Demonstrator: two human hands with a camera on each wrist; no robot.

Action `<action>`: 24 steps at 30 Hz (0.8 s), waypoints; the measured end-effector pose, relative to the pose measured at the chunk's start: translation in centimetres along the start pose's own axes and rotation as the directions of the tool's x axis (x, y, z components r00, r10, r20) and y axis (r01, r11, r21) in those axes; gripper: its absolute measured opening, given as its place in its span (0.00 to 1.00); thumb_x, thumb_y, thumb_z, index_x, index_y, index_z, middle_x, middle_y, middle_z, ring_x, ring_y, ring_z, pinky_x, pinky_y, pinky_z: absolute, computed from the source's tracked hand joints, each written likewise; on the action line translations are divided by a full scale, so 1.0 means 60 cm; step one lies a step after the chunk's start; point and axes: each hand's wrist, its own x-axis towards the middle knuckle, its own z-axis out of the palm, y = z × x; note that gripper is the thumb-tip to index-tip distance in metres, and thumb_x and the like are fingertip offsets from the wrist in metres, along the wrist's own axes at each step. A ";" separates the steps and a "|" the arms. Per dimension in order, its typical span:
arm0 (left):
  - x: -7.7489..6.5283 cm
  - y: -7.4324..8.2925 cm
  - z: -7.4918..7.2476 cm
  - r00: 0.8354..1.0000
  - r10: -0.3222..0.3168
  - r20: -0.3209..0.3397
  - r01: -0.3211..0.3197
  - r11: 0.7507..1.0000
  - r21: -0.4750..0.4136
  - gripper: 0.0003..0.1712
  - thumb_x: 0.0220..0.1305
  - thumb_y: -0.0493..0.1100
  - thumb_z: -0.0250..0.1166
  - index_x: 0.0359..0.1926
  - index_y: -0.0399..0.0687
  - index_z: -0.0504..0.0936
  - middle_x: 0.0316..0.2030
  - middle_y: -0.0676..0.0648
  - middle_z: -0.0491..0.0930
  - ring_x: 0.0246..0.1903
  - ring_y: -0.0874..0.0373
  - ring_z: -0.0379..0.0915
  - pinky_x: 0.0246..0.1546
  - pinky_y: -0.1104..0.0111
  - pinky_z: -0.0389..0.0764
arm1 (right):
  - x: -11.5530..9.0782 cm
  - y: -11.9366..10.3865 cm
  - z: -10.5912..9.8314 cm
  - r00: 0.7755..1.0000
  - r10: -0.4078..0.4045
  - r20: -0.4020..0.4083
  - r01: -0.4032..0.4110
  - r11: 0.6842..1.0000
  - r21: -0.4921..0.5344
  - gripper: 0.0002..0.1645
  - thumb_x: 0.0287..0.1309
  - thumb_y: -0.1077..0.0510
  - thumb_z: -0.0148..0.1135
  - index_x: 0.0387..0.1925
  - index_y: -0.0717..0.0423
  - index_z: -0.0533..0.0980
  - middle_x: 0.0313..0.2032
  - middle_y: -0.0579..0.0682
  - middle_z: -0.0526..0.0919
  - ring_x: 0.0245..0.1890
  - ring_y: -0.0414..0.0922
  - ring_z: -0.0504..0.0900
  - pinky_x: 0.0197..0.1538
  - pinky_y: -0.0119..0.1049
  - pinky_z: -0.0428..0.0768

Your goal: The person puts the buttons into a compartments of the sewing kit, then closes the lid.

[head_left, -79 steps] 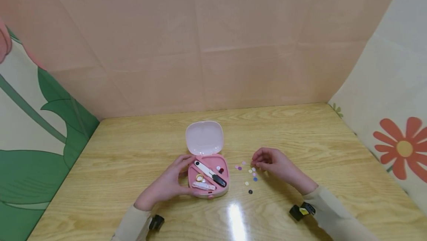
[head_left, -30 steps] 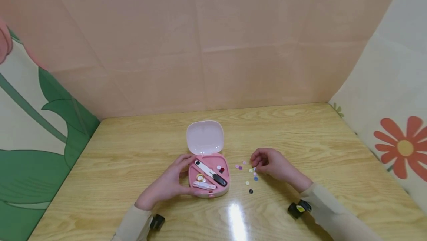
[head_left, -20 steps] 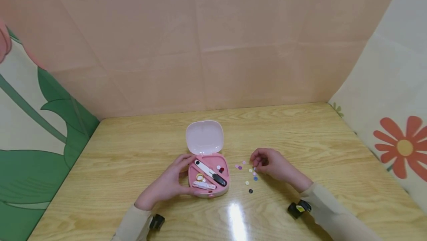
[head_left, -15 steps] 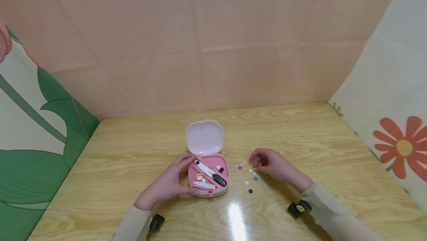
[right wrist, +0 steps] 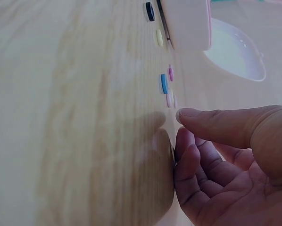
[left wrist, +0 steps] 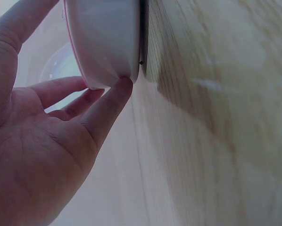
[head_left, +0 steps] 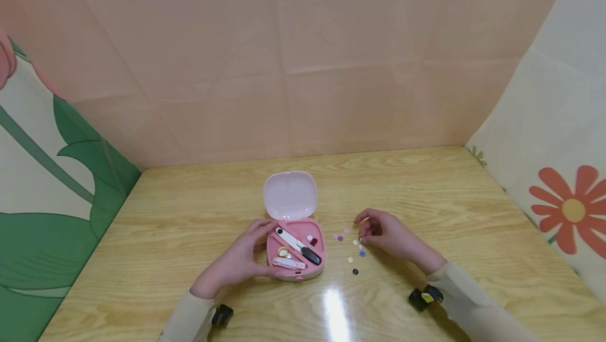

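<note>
My left hand [head_left: 239,258] grips the left side of a small pink box [head_left: 321,231], with its thumb at the front and its fingers toward the back. In the left wrist view, fingertips touch the box's pale wall [left wrist: 103,37]. Inside lie a white tool with a black end [head_left: 295,244], a yellow-rimmed round piece [head_left: 283,251], a whitish strip [head_left: 290,263] and a few buttons. To the right, my right hand [head_left: 390,234] is low over loose buttons, fingers bent. A pale spot shows at its thumb tip; I cannot tell whether a button is pinched there.
The box's lid [head_left: 291,194] stands open behind it. Scattered between box and right hand are several small buttons, including a blue button [head_left: 362,253], a black button [head_left: 355,271] and a purple button [head_left: 340,238]. All rest on a wooden table [head_left: 189,194] against a curtained backdrop.
The right hand stays nearly in place over the buttons. Its index finger has lifted slightly away from the thumb. The left hand and box have not visibly moved.
</note>
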 end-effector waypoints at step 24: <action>0.000 0.001 0.000 1.000 0.000 -0.003 0.000 1.000 -0.006 0.57 0.41 0.55 0.79 0.71 0.50 0.61 0.65 0.55 0.58 0.64 0.59 0.58 0.63 0.66 0.67 | -0.003 0.002 -0.002 0.999 0.011 -0.037 -0.010 0.999 0.032 0.14 0.53 0.72 0.65 0.43 0.64 0.75 0.34 0.53 0.79 0.35 0.47 0.77 0.35 0.32 0.80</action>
